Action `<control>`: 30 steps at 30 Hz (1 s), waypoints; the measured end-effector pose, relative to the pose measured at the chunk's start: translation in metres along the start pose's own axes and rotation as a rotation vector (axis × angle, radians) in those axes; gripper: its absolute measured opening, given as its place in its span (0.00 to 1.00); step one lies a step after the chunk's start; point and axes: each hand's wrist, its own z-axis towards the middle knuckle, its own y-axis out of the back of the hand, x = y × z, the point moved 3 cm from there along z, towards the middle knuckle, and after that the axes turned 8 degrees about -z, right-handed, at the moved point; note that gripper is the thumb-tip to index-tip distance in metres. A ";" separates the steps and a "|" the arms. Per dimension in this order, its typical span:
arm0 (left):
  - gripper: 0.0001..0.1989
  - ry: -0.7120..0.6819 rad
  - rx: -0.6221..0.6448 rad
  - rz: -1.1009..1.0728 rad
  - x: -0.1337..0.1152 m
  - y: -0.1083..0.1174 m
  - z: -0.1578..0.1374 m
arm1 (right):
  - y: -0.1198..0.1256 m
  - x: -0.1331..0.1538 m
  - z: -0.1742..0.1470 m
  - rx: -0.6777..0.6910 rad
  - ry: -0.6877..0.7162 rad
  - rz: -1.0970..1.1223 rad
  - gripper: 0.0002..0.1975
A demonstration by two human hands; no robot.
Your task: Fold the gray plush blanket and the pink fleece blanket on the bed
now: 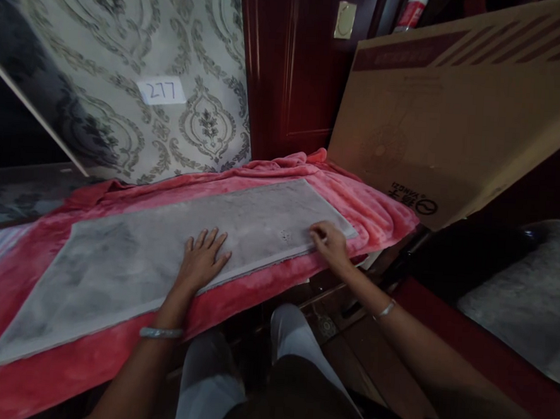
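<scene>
A long grey plush mat (155, 233) with a pale border lies flat on a pink fleece blanket (247, 280). My left hand (203, 258) rests palm down on the mat near its front edge, fingers spread. Toward the mat's right end, my right hand (330, 243) is closed in a pinch at the surface; whatever lies between its fingertips is too small to make out. Just left of those fingers is a little cluster of dark specks (286, 236) on the mat.
Behind the blanket stands a patterned wall with a paper label (162, 91) reading 277. A dark red door (293, 65) and a large cardboard box (456, 113) are at the back right. A grey fuzzy cover (525, 300) lies at far right. My knees are below the blanket's front edge.
</scene>
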 end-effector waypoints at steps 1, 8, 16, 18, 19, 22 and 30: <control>0.30 0.000 -0.004 -0.005 0.000 0.000 0.000 | -0.007 0.012 -0.009 0.027 0.052 0.086 0.10; 0.30 0.012 0.012 -0.023 0.001 -0.001 0.000 | -0.037 0.048 -0.035 0.074 0.151 -0.027 0.11; 0.30 0.006 0.002 -0.018 0.001 -0.001 0.000 | -0.044 0.040 -0.037 0.004 0.129 0.167 0.06; 0.30 0.008 -0.005 -0.015 0.001 -0.001 -0.001 | -0.044 0.037 -0.035 -0.018 0.089 0.225 0.08; 0.30 0.007 -0.010 -0.016 0.001 -0.001 -0.001 | -0.044 0.036 -0.034 -0.029 0.060 0.243 0.08; 0.29 0.005 -0.023 -0.024 0.001 -0.002 -0.001 | -0.045 0.034 -0.031 -0.041 -0.031 0.277 0.06; 0.26 -0.001 -0.028 -0.026 -0.010 0.008 -0.003 | -0.045 0.042 -0.021 -0.069 -0.061 0.238 0.05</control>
